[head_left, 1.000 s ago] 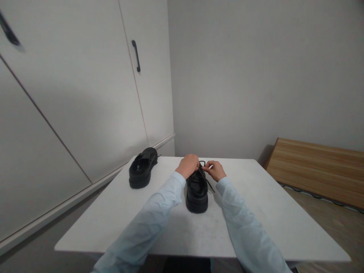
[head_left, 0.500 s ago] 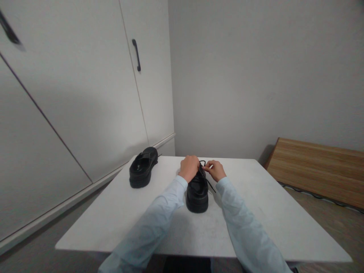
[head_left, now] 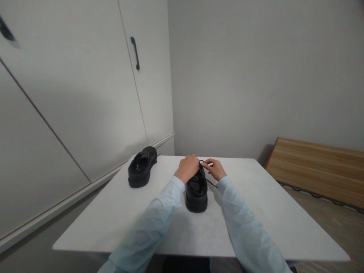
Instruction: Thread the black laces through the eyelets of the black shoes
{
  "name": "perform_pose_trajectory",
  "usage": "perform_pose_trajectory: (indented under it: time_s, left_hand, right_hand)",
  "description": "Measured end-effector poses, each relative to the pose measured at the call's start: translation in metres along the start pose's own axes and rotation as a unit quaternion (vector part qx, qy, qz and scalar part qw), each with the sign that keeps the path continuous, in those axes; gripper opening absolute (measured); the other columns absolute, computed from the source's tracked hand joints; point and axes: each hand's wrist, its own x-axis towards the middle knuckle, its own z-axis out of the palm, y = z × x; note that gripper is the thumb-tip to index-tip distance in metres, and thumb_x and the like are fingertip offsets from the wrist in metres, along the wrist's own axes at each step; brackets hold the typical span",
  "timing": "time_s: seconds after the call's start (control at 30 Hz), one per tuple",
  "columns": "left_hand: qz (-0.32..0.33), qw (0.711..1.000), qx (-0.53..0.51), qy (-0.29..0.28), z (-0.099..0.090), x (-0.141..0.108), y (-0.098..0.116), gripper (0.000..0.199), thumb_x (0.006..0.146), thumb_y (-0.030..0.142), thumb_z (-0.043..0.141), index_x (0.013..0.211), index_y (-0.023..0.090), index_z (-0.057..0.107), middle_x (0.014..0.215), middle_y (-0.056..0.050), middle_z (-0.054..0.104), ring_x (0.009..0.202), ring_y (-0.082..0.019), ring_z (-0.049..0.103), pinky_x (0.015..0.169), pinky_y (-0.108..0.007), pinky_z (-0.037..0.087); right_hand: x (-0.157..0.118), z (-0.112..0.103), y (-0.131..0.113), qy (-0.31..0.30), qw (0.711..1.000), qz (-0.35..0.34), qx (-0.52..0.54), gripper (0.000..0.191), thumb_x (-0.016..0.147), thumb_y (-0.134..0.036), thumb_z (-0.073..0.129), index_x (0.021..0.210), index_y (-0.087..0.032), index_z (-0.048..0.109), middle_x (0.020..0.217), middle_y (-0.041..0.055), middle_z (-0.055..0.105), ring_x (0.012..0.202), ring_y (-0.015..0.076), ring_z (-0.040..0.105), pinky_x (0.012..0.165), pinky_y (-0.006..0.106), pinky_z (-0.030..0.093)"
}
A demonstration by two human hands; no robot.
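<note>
No text, label, brand, number or sign can be read.

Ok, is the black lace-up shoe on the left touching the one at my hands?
Apart. The head view shows white tabletop between the left lace-up shoe and the nearer lace-up shoe.
</note>
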Motion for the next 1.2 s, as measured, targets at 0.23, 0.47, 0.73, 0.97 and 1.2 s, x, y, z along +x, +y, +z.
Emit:
perform_pose_trajectory:
  time_s: [0.23, 0.47, 0.73, 0.97, 1.2]
  left_hand:
    - [-0.026, 0.995, -0.093, 0.031, -0.012, -0.001, -0.014, 0.012, 0.082, 0.018, 0.051, 0.083, 0.017, 0.063, 0.089, -0.008, 0.066, 0.087, -0.020, 0.061, 0.078, -0.030, 0.047]
    - [-0.053, 0.921, -0.377, 0.081, -0.023, 0.004, -0.039, 0.004, 0.081, 0.018, 0.052, 0.078, 0.016, 0.054, 0.080, -0.005, 0.068, 0.079, -0.017, 0.064, 0.078, -0.031, 0.049]
    - [-0.051, 0.713, -0.693, 0.087, -0.035, -0.006, -0.054, 0.023, 0.084, 0.035, 0.056, 0.085, 0.018, 0.042, 0.090, -0.007, 0.069, 0.086, -0.017, 0.067, 0.087, -0.043, 0.049]
    - [-0.064, 0.653, -0.738, 0.161, -0.057, -0.009, -0.070, 0.019, 0.083, 0.029, 0.057, 0.083, 0.017, 0.043, 0.074, 0.000, 0.060, 0.071, -0.012, 0.063, 0.076, -0.039, 0.054]
    - [-0.089, 0.704, -0.675, 0.202, -0.071, -0.011, -0.085, 0.012, 0.082, 0.025, 0.057, 0.081, 0.017, 0.047, 0.063, 0.005, 0.049, 0.049, -0.004, 0.045, 0.048, -0.014, 0.042]
  right_hand:
    - [0.000, -0.001, 0.005, -0.092, 0.987, -0.045, 0.120, 0.044, 0.050, -0.040, 0.080, 0.083, -0.018, 0.059, 0.092, 0.0059, 0.067, 0.094, 0.0197, 0.061, 0.094, 0.039, 0.043]
    - [-0.008, 0.005, -0.006, -0.143, 0.968, -0.038, 0.203, 0.056, 0.049, -0.033, 0.082, 0.094, -0.021, 0.053, 0.103, 0.0066, 0.066, 0.105, 0.0187, 0.059, 0.102, 0.039, 0.038]
    - [-0.006, 0.002, -0.007, -0.157, 0.976, -0.065, 0.139, 0.052, 0.055, -0.033, 0.080, 0.102, -0.019, 0.062, 0.110, 0.0084, 0.066, 0.108, 0.0222, 0.058, 0.104, 0.042, 0.036]
    - [-0.007, 0.000, -0.009, -0.167, 0.975, -0.081, 0.120, 0.049, 0.059, -0.032, 0.078, 0.104, -0.019, 0.063, 0.112, 0.0079, 0.065, 0.110, 0.0219, 0.057, 0.104, 0.040, 0.035]
    - [-0.008, 0.000, -0.007, -0.171, 0.974, -0.084, 0.124, 0.049, 0.061, -0.031, 0.077, 0.105, -0.019, 0.062, 0.115, 0.0085, 0.064, 0.113, 0.0215, 0.056, 0.106, 0.040, 0.033]
